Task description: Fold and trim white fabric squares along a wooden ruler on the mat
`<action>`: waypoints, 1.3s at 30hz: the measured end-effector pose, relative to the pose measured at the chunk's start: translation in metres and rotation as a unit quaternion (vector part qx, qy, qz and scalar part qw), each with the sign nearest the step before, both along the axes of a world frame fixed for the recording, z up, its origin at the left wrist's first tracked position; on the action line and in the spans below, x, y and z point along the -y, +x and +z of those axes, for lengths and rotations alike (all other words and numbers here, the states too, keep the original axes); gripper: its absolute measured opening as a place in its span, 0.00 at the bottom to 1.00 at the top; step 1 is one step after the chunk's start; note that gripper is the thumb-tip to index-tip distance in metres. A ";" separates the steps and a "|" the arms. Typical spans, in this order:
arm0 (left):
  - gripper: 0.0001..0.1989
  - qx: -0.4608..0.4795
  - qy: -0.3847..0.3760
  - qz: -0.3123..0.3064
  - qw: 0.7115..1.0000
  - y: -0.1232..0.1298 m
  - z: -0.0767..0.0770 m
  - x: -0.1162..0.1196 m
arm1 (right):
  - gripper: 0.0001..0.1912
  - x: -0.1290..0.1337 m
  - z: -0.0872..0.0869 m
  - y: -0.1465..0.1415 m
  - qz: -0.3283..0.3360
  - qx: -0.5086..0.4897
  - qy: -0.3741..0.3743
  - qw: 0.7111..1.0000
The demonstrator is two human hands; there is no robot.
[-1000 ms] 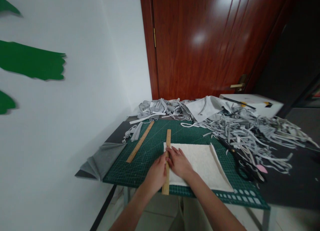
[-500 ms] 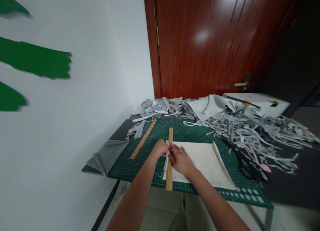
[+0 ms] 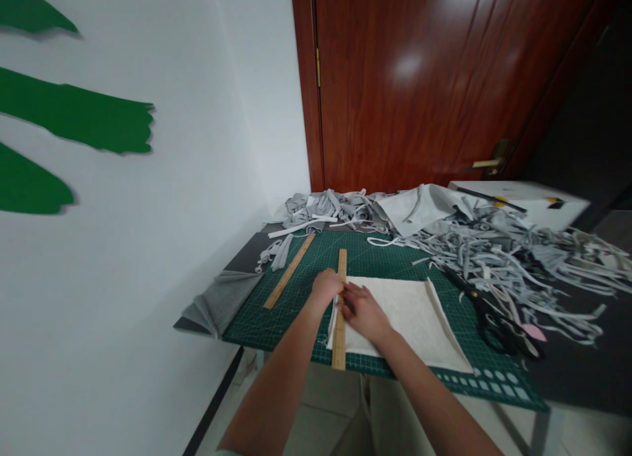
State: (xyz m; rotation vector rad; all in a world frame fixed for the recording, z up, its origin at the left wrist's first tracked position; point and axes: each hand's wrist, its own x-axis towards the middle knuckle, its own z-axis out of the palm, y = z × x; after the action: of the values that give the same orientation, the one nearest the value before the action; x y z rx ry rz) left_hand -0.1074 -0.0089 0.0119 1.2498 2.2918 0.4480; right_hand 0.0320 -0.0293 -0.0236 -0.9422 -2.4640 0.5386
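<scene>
A wooden ruler (image 3: 339, 341) lies lengthwise over the left edge of a folded white cloth (image 3: 409, 321), on a green cutting mat (image 3: 380, 258). My left hand (image 3: 326, 287) is closed at the ruler's left side, above the cloth's edge. Its fingertips are turned away, so what they grip is hidden. My right hand (image 3: 366, 313) rests on the cloth with bent fingers pressed onto the ruler, close to the left hand's fingers. A second wooden ruler (image 3: 290, 272) lies at a slant on the mat to the left.
Black scissors (image 3: 498, 324) lie right of the cloth, beside a heap of grey fabric strips (image 3: 513, 258). More scraps (image 3: 326, 209) are piled at the back. Folded grey cloth (image 3: 222, 301) sits at the left corner by the wall. A white box (image 3: 533, 199) stands at back right.
The view has shifted slightly. My left hand has moved a little up and right against the ruler. My right hand's fingers are more bent; the ruler and cloth stay together.
</scene>
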 end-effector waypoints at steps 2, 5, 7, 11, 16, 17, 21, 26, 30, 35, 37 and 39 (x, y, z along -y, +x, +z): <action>0.14 0.020 -0.007 -0.006 1.000 -0.001 -0.001 -0.003 | 0.18 0.000 0.000 0.001 -0.003 0.000 0.012 1.000; 0.18 0.045 0.004 -0.004 0.999 -0.004 -0.004 -0.007 | 0.18 -0.001 -0.001 0.001 0.001 -0.004 0.029 1.000; 0.18 0.061 0.035 0.001 0.998 -0.006 -0.006 -0.006 | 0.19 -0.002 -0.002 0.001 0.001 -0.003 0.036 0.999; 0.15 0.113 0.125 0.003 0.986 -0.006 -0.010 0.001 | 0.20 -0.004 -0.003 0.001 0.002 0.005 0.043 0.999; 0.12 0.196 0.264 0.015 0.944 -0.011 -0.003 0.012 | 0.23 -0.004 -0.002 0.002 0.010 0.016 0.054 0.998; 0.12 0.202 0.290 0.024 0.935 -0.014 0.000 0.015 | 0.23 -0.004 -0.002 0.002 0.009 0.017 0.054 0.998; 0.11 0.185 0.356 0.044 0.915 -0.021 0.012 0.036 | 0.24 -0.005 -0.003 0.002 0.003 0.022 0.055 0.998; 0.14 0.126 0.371 -0.066 0.918 0.033 0.009 0.102 | 0.21 -0.005 -0.004 0.002 0.011 0.035 0.058 0.998; 0.29 -0.183 0.328 -0.153 0.914 0.085 -0.028 0.149 | 0.22 -0.005 -0.002 0.002 0.007 0.049 0.056 0.997; 0.20 -0.374 0.317 -0.151 0.859 0.088 -0.070 0.165 | 0.23 0.000 0.002 0.001 0.007 0.059 0.037 0.998; 0.19 -0.395 0.319 -0.157 0.847 0.081 -0.075 0.169 | 0.24 0.002 0.003 0.001 0.013 0.068 0.024 0.997; 0.19 -0.402 0.322 -0.164 0.841 0.075 -0.077 0.175 | 0.25 0.002 0.003 0.001 0.016 0.074 0.016 0.997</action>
State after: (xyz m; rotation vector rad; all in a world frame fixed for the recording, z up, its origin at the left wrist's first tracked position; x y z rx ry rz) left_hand -0.0323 -0.1838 -0.0647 2.5189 2.5518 0.6964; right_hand 0.0332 -0.0318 -0.0205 -0.9636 -2.6148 0.4533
